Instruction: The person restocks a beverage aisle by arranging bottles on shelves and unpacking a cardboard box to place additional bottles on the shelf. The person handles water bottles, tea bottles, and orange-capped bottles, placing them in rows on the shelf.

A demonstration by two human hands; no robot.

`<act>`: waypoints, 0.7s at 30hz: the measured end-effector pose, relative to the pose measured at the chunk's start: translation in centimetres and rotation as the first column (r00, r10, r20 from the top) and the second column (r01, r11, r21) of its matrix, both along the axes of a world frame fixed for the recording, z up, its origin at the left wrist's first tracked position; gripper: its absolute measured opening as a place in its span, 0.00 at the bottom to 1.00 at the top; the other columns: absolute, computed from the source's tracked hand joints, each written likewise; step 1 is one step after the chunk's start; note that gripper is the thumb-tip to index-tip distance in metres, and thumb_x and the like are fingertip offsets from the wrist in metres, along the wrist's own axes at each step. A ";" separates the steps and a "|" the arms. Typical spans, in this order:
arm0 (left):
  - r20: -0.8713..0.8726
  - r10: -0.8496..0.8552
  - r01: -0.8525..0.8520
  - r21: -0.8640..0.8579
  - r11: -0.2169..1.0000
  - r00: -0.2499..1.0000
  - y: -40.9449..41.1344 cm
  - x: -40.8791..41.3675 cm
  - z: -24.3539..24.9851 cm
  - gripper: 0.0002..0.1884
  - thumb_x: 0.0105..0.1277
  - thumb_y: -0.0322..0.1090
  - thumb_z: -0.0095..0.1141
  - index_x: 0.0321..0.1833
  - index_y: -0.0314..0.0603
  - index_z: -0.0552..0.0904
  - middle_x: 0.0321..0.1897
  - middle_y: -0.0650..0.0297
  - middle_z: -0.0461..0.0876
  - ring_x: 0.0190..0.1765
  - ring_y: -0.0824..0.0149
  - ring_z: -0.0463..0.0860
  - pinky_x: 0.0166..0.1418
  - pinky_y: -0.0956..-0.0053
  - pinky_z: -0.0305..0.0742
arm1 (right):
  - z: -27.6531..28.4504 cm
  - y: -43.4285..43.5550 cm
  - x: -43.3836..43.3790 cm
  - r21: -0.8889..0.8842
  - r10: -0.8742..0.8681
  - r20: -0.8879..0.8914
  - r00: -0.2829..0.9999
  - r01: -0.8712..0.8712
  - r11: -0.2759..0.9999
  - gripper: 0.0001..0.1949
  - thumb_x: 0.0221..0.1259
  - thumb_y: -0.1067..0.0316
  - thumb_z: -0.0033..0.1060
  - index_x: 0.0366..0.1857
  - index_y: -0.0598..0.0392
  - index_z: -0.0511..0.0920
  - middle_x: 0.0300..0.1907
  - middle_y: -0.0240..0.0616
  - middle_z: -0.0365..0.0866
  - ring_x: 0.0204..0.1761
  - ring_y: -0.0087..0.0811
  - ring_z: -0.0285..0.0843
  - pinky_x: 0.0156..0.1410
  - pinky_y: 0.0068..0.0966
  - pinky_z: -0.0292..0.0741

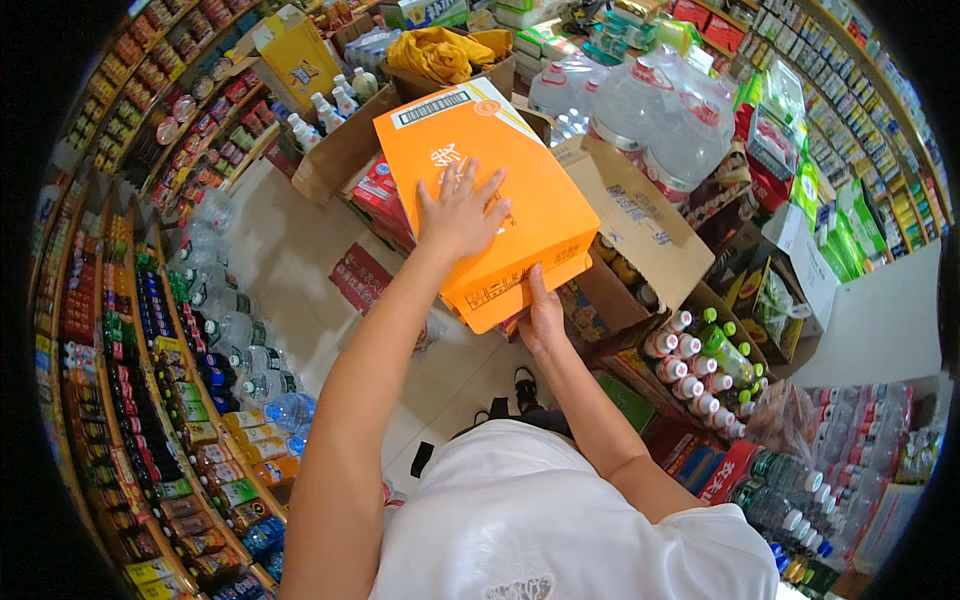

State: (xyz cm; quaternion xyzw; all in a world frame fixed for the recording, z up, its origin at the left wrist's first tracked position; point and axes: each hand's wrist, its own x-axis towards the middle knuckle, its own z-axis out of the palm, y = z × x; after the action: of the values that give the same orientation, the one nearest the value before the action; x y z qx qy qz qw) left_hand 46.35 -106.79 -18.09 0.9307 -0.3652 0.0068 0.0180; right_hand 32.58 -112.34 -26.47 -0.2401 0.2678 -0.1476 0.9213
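An orange cardboard carton [540, 202] with printed writing and a barcode lies tilted above several open boxes in front of me. My left hand [463, 214] rests flat on its top face with the fingers spread. At the carton's near edge, my right hand [541, 311] grips a lower flap, thumb on the outside and the other fingers hidden underneath. Just right of the carton, a brown cardboard box [637, 217] has its flap folded outward, with jars or cans partly visible inside. A red package [379, 187] shows beneath the carton's left side.
Shelves of bottled drinks [172, 360] curve along the left. Large water jugs [686, 135] in plastic wrap stand at the upper right. White-capped bottles [694, 367] fill a box at the right. A yellow cloth [442, 54] lies in a box beyond. Flattened red cardboard [360, 276] is on the floor.
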 end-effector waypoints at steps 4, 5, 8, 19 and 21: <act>-0.014 -0.001 0.001 0.001 1.000 1.000 0.5 0.4 -0.3 0.27 0.64 0.57 0.29 0.67 0.67 0.54 0.69 0.62 0.45 0.71 0.57 0.43 0.64 0.39 0.35 | -0.7 0.7 -0.4 0.062 -0.010 0.067 0.998 0.006 0.998 0.20 0.60 0.56 0.52 0.52 0.55 0.66 0.53 0.33 0.70 0.54 0.31 0.67 0.58 0.30 0.66; -0.008 -0.004 0.004 -0.006 1.000 1.000 0.4 0.7 -0.2 0.27 0.64 0.57 0.29 0.67 0.67 0.54 0.69 0.62 0.45 0.71 0.57 0.43 0.64 0.39 0.35 | -0.4 0.8 -0.2 0.011 -0.052 0.053 0.997 0.052 0.999 0.20 0.60 0.56 0.52 0.51 0.56 0.67 0.51 0.34 0.71 0.52 0.31 0.69 0.55 0.29 0.68; -0.024 -0.005 0.005 0.009 1.000 1.000 0.0 0.3 -0.1 0.27 0.64 0.57 0.29 0.67 0.68 0.54 0.69 0.62 0.45 0.71 0.57 0.43 0.64 0.39 0.35 | 0.1 1.6 0.3 -0.141 -0.204 0.044 0.978 0.208 0.968 0.17 0.60 0.59 0.52 0.47 0.59 0.70 0.46 0.36 0.74 0.45 0.27 0.73 0.48 0.25 0.73; -0.078 -0.003 0.006 0.040 0.999 0.997 0.1 0.5 -0.4 0.27 0.64 0.56 0.31 0.67 0.67 0.55 0.69 0.63 0.46 0.71 0.60 0.43 0.64 0.39 0.37 | 6.9 0.8 -3.7 -0.489 -0.294 -0.096 0.951 0.212 0.846 0.15 0.54 0.66 0.56 0.41 0.66 0.73 0.41 0.39 0.76 0.40 0.27 0.74 0.44 0.22 0.70; -0.205 -0.198 0.175 -0.123 0.977 0.959 0.1 3.1 0.1 0.27 0.62 0.52 0.36 0.66 0.62 0.57 0.68 0.63 0.49 0.71 0.62 0.45 0.65 0.42 0.37 | 9.5 0.1 -3.6 -0.520 -0.200 -0.132 0.971 0.104 0.848 0.14 0.54 0.62 0.54 0.35 0.64 0.74 0.30 0.39 0.77 0.30 0.25 0.73 0.35 0.19 0.69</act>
State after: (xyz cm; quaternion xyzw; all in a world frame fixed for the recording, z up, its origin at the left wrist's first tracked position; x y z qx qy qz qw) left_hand 49.48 -106.70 -17.95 0.8852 -0.4463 -0.0771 0.1065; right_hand 28.94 -112.25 -16.97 -0.4654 0.3202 -0.2632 0.7820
